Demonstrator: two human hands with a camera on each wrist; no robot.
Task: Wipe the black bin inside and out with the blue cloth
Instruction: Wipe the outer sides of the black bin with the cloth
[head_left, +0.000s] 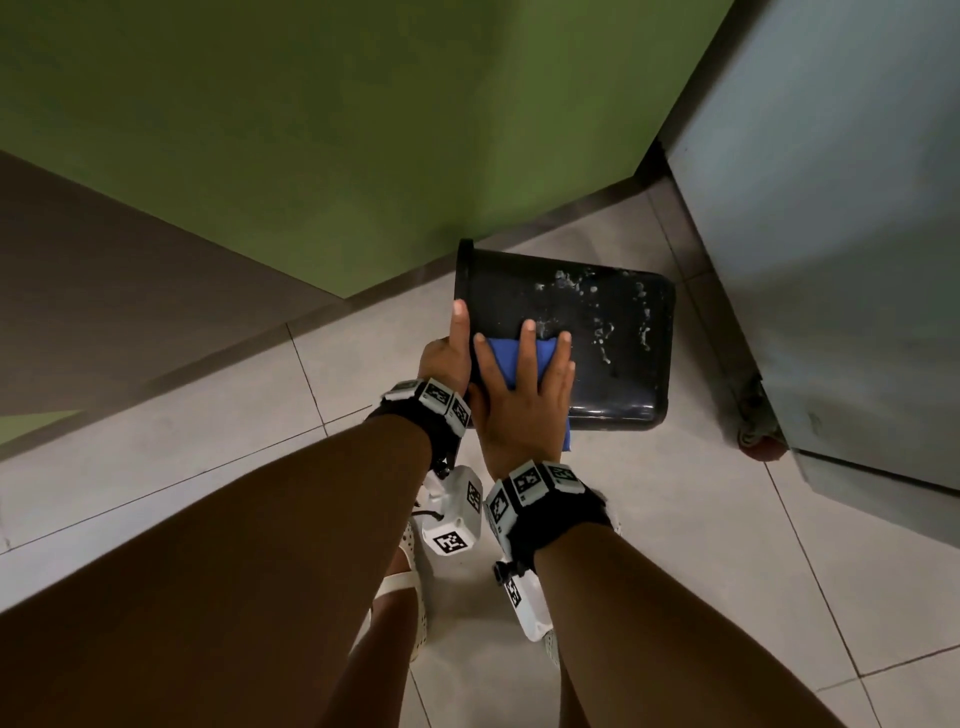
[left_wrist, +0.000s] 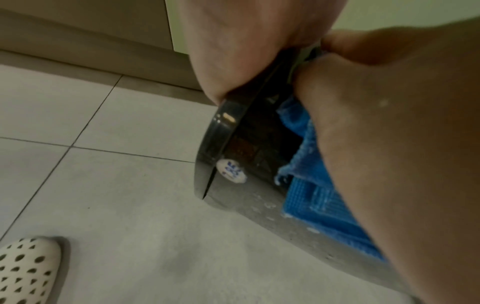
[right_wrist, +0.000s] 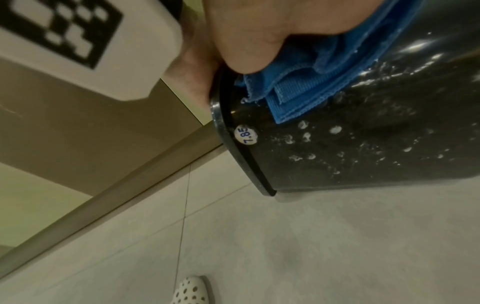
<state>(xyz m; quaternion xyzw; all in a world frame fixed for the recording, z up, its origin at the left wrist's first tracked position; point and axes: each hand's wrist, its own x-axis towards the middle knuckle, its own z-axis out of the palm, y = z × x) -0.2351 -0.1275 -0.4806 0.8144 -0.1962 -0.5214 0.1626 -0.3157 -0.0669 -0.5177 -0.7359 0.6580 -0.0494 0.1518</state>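
The black bin (head_left: 613, 338) lies on its side on the tiled floor, its rim to the left and white soapy flecks on its upper wall. My left hand (head_left: 449, 353) grips the rim (left_wrist: 221, 131), one finger stretched along it. My right hand (head_left: 522, 395) presses the folded blue cloth (head_left: 501, 353) flat against the bin's outer wall, close to the rim, with fingers straight and spread. In the right wrist view the cloth (right_wrist: 311, 82) sits under my palm, above a round white price sticker (right_wrist: 245, 135) on the bin (right_wrist: 363, 144). The bin's inside is hidden.
A green wall (head_left: 337, 130) with a dark skirting runs behind the bin. A grey cabinet (head_left: 831, 234) on a small wheel (head_left: 758, 441) stands close on the right. My white perforated shoes (head_left: 410, 587) are on the tiles below my wrists.
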